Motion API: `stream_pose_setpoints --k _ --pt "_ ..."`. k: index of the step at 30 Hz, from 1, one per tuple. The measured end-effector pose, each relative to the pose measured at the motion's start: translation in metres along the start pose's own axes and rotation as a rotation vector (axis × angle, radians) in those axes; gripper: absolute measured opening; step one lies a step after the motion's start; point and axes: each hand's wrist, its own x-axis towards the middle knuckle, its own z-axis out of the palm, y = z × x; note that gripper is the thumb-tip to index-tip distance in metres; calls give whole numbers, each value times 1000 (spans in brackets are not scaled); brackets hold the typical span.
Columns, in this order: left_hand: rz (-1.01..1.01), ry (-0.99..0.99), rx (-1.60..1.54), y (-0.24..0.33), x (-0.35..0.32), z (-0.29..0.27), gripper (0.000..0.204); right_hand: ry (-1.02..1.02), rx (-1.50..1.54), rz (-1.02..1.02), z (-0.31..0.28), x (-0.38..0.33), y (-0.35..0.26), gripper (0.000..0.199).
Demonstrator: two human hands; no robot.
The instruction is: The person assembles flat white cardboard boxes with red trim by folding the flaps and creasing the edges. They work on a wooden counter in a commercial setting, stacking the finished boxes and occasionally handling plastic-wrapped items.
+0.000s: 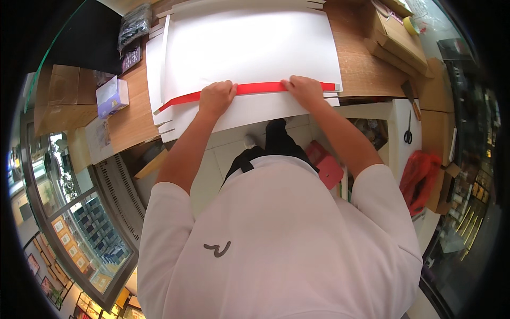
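Observation:
A large white cardboard sheet (249,48) with slits cut at its corners lies on the wooden table. Along its near side runs a long red strip (260,88), which looks like a folded-up edge. My left hand (217,97) has its fingers curled over the strip left of the middle. Farther right, my right hand (305,91) grips the same strip, fingers bent and the thumb side toward the middle. A narrow white flap (165,56) stands up along the sheet's left side. What lies beneath my palms is hidden.
On the left of the table (130,125) stand a tissue box (112,97), a brown carton (64,98) and plastic-wrapped packets (134,25). To the right are stacked cardboard boxes (401,40), a tape roll (410,25), scissors (408,136), a wooden-handled blade (410,97) and a red bag (419,178).

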Motion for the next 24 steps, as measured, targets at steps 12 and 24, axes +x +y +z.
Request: stream_pose_setpoints --k 12,24 --pt "-171 77 190 -71 -37 -22 29 149 -25 62 0 -16 29 34" --pt "-360 104 213 -70 -40 -45 30 171 -15 83 2 -15 29 34"
